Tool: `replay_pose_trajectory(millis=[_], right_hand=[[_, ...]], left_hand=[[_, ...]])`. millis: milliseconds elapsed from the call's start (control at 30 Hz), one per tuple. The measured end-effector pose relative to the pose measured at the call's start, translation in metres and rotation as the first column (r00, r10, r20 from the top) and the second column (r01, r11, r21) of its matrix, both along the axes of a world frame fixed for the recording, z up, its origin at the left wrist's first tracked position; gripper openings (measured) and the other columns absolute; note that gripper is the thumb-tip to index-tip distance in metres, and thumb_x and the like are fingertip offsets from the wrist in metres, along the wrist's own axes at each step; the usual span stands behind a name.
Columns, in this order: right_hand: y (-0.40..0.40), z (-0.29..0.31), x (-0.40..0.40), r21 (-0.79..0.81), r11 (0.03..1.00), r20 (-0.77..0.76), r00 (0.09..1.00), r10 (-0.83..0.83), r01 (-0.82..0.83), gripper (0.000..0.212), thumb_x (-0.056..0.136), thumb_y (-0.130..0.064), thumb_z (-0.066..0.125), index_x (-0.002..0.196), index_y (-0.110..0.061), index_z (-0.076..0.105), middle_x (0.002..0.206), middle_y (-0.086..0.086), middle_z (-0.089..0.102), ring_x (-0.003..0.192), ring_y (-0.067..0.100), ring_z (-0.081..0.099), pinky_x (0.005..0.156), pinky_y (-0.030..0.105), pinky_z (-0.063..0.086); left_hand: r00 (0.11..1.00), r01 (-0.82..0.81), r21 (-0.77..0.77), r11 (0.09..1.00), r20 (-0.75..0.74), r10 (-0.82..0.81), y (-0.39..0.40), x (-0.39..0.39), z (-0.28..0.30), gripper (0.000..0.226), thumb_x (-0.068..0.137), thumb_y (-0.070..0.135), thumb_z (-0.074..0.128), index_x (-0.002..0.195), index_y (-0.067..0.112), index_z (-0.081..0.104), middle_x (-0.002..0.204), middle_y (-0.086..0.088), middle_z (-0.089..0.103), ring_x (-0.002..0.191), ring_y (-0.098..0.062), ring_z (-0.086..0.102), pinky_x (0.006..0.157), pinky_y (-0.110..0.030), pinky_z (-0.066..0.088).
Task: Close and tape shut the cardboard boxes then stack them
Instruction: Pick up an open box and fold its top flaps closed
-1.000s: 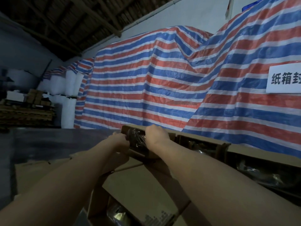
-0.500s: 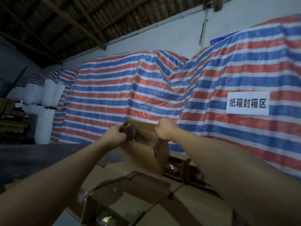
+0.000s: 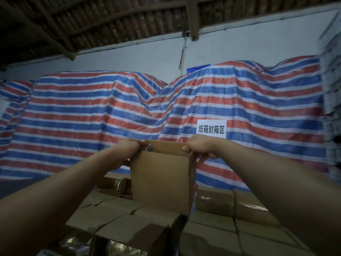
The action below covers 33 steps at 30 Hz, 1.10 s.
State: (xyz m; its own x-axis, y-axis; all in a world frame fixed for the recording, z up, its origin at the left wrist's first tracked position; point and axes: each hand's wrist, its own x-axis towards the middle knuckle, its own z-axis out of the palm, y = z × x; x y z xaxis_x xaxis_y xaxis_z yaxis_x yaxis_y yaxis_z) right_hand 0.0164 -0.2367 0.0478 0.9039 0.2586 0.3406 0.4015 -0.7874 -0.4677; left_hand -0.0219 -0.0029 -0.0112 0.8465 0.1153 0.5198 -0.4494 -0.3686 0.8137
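Both hands held 1 open brown cardboard box (image 3: pixel 160 180) aloft above the other brown cartons (image 3: pixel 114 215): left hand (image 3: pixel 129 148) and right hand (image 3: pixel 199 146) gripped opposite top rims. Looked light but flexy, flaps loose; supporting the base seemed safer.

We see a striped tarp (image 3: pixel 88 115) in red, blue and white draped over tall heaps across the middle, from nine o'clock to three. A white sign (image 3: pixel 211 129) with dark characters hangs on it at about three o'clock of centre. Behind runs a pale wall (image 3: pixel 129 60), with a dark timber roof (image 3: pixel 103 19) at twelve. A blurred pale stack (image 3: pixel 332 74) stands at three o'clock.
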Motion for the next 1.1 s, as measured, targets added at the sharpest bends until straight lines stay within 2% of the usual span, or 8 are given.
replay_pose_trajectory(millis=[100,300,433,567,800,900,1033,1100], right_hand=[[-0.048,-0.003,-0.027,0.046,0.999,-0.068,0.998,-0.018,0.021,0.016,0.101,-0.020,0.054,0.098,-0.008,0.064,0.077,0.010,0.073,0.072,0.022,0.073,0.065,0.037,0.061],[-0.131,-0.024,-0.067,0.113,0.987,-0.139,0.986,-0.095,0.111,0.022,0.103,-0.023,0.053,0.103,-0.007,0.067,0.080,0.010,0.074,0.079,0.025,0.072,0.072,0.041,0.062],[-0.175,-0.053,-0.077,0.152,0.976,-0.272,0.956,-0.108,0.153,0.031,0.104,-0.023,0.050,0.119,0.000,0.066,0.088,0.013,0.074,0.083,0.028,0.071,0.083,0.046,0.062],[-0.214,-0.087,-0.076,0.199,0.964,-0.346,0.933,-0.101,0.178,0.031,0.104,-0.022,0.052,0.121,0.000,0.064,0.099,0.018,0.074,0.085,0.030,0.073,0.078,0.045,0.062],[-0.253,-0.172,-0.073,0.184,0.954,-0.475,0.871,-0.125,0.237,0.026,0.102,-0.028,0.054,0.119,-0.013,0.066,0.114,0.014,0.074,0.105,0.028,0.072,0.092,0.044,0.059],[-0.260,-0.192,-0.074,0.282,0.925,-0.444,0.889,-0.110,0.255,0.025,0.100,-0.029,0.058,0.116,-0.014,0.069,0.119,0.016,0.071,0.109,0.030,0.070,0.101,0.046,0.053],[-0.259,-0.192,-0.072,0.326,0.912,-0.421,0.902,-0.094,0.247,0.026,0.098,-0.031,0.061,0.117,-0.014,0.070,0.120,0.015,0.071,0.106,0.028,0.070,0.098,0.041,0.054],[-0.257,-0.193,-0.072,0.368,0.894,-0.405,0.909,-0.095,0.257,0.026,0.097,-0.031,0.063,0.116,-0.016,0.070,0.115,0.012,0.073,0.107,0.028,0.071,0.098,0.042,0.055]], left_hand=[[1.000,0.027,0.030,0.999,-0.017,-0.026,-0.049,-0.014,-0.001,0.018,0.101,0.025,0.047,0.101,0.022,0.065,0.102,-0.008,0.067,0.093,-0.025,0.065,0.067,-0.036,0.053],[0.996,0.074,0.038,0.997,-0.054,-0.072,-0.124,-0.032,-0.020,0.016,0.099,0.024,0.049,0.104,0.021,0.063,0.099,-0.005,0.064,0.088,-0.021,0.061,0.060,-0.033,0.047],[0.987,0.106,0.089,0.990,-0.127,-0.094,-0.159,-0.041,-0.037,0.012,0.097,0.027,0.053,0.099,0.022,0.065,0.092,-0.003,0.066,0.082,-0.019,0.063,0.056,-0.031,0.047],[0.977,0.168,0.205,0.964,-0.167,-0.134,-0.187,-0.040,-0.056,0.020,0.099,0.021,0.046,0.099,0.024,0.065,0.094,-0.002,0.066,0.083,-0.019,0.064,0.054,-0.028,0.049],[0.931,0.277,0.211,0.938,-0.301,-0.207,-0.224,-0.031,-0.132,0.021,0.100,0.018,0.043,0.100,0.025,0.063,0.100,-0.004,0.064,0.091,-0.022,0.062,0.067,-0.038,0.054],[0.964,0.202,0.212,0.956,-0.218,-0.155,-0.228,-0.024,-0.152,0.024,0.099,0.017,0.041,0.099,0.025,0.064,0.099,-0.004,0.065,0.092,-0.022,0.061,0.080,-0.040,0.055],[0.965,0.227,0.102,0.969,-0.156,-0.209,-0.224,-0.024,-0.157,0.020,0.100,0.029,0.043,0.095,0.039,0.059,0.095,0.006,0.061,0.084,-0.016,0.059,0.058,-0.030,0.049],[0.961,0.257,0.052,0.965,-0.116,-0.250,-0.217,-0.025,-0.161,0.018,0.102,0.042,0.039,0.101,0.044,0.057,0.097,0.009,0.062,0.085,-0.015,0.061,0.056,-0.029,0.048]])
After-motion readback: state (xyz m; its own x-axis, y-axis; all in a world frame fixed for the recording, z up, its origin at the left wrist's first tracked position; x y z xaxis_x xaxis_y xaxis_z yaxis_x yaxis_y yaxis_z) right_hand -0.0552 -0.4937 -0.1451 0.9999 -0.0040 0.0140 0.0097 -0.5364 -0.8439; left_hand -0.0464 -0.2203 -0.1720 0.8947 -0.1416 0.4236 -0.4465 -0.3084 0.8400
